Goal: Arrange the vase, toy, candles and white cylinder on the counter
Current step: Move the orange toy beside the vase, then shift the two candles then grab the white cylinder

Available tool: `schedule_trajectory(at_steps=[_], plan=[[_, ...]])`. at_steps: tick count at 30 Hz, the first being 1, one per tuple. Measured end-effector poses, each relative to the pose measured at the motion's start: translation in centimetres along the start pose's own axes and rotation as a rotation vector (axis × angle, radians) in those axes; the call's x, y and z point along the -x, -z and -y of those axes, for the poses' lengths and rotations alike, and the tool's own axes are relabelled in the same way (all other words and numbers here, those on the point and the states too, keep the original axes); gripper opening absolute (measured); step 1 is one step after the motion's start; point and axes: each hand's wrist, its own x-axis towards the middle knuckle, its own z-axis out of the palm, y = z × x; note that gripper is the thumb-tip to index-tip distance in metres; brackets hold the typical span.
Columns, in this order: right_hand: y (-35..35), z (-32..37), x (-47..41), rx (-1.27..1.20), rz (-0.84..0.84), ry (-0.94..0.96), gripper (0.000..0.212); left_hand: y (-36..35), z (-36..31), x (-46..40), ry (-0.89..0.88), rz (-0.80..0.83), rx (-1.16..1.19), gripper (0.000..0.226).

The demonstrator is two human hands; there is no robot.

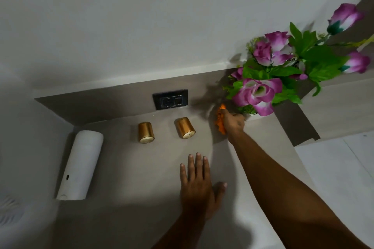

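1. Your right hand [234, 122] is closed around the orange toy [221, 119], at the back of the counter [125, 168] just beside the vase [252, 114]. Only a sliver of the vase's white rim shows under the purple flowers [258, 93].
2. Your left hand [199, 182] lies flat and open on the counter, holding nothing. Leave it there as a brace while you reach.
3. Set the toy down upright, if it has a base. I cannot tell from here which end is which, since your fingers cover most of it.
4. Keep your wrist low and clear of the leaves. The blooms hang out over the toy's spot, so a raised hand would likely nudge the stems and could tip the vase.
5. Judge the spacing against the two gold candles [145, 132] and [185, 128]. They stand apart in a row below the wall socket [170, 101]. Placing the toy on that line would look tidy.
6. Let go only once the toy rests steady.
7. At far left, the white cylinder [81, 164] stands near the counter's edge, well apart from the rest.
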Motion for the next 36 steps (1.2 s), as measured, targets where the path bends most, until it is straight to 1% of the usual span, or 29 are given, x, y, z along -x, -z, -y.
schedule_trajectory(at_steps=[2, 4, 6, 7, 8, 9, 11, 12, 13, 15, 17, 18, 21, 23, 26, 27, 30, 33, 36], plan=[[-0.2, -0.2, 0.2, 0.012, -0.022, 0.014, 0.043, -0.1, 0.0, 0.0, 0.000, -0.004, 0.008, 0.096], [-0.1, -0.4, 0.2, 0.001, -0.018, 0.023, 0.038, 0.0, 0.0, 0.0, 0.000, -0.009, 0.019, 0.096], [0.3, -0.4, 0.6, -0.060, 0.006, -0.006, 0.031, 0.3, 0.1, 0.0, -0.012, -0.014, 0.020, 0.093], [0.6, -0.6, 1.0, -0.062, -0.011, 0.009, 0.034, 0.5, 0.3, 0.1, -0.020, -0.031, 0.030, 0.091], [1.0, -0.8, 1.5, -0.013, -0.064, 0.065, 0.041, 0.7, 0.6, 0.3, -0.021, -0.063, 0.055, 0.089], [1.3, -1.2, 2.1, 0.047, -0.137, 0.172, 0.048, 1.0, 1.2, 0.3, -0.007, -0.101, 0.100, 0.087], [1.4, -2.2, 4.1, 0.094, -0.207, 0.457, 0.049, 2.2, 3.2, -0.1, 0.115, -0.190, 0.183, 0.082], [0.9, -2.7, 5.5, 0.102, -0.184, 0.553, 0.047, 3.2, 4.4, -0.7, 0.208, -0.239, 0.185, 0.079], [0.2, -3.3, 6.6, 0.125, -0.131, 0.607, 0.048, 4.2, 5.7, -1.5, 0.294, -0.283, 0.173, 0.076], [-1.7, -4.4, 8.1, 0.240, -0.014, 0.651, 0.053, 6.3, 8.1, -3.6, 0.399, -0.346, 0.155, 0.067], [-3.8, -5.0, 8.8, 0.411, 0.081, 0.629, 0.061, 8.2, 10.2, -5.9, 0.459, -0.374, 0.145, 0.068], [-4.8, -5.0, 9.0, 0.482, 0.107, 0.583, 0.065, 8.9, 11.0, -6.9, 0.483, -0.351, 0.138, 0.071], [-6.9, -4.7, 9.0, 0.599, 0.112, 0.468, 0.077, 10.4, 12.1, -9.1, 0.551, -0.203, 0.100, 0.075], [-7.8, -4.3, 8.6, 0.607, 0.134, 0.446, 0.073, 10.8, 12.3, -9.6, 0.590, -0.166, 0.099, 0.070], [-8.5, -3.8, 7.6, 0.587, 0.183, 0.448, 0.057, 11.4, 12.7, -10.0, 0.577, -0.191, 0.142, 0.053], [-8.6, -3.6, 7.2, 0.565, 0.186, 0.459, 0.054, 11.6, 12.8, -10.3, 0.562, -0.204, 0.184, 0.051], [-8.7, -2.4, 6.1, 0.505, 0.169, 0.473, 0.054, 12.5, 13.3, -11.2, 0.508, -0.245, 0.328, 0.048], [-9.1, -1.1, 4.8, 0.540, 0.177, 0.412, 0.056, 13.2, 13.6, -12.4, 0.499, -0.240, 0.365, 0.042], [-9.3, -0.4, 3.9, 0.564, 0.203, 0.399, 0.050, 13.3, 13.9, -13.3, 0.528, -0.216, 0.396, 0.045]])
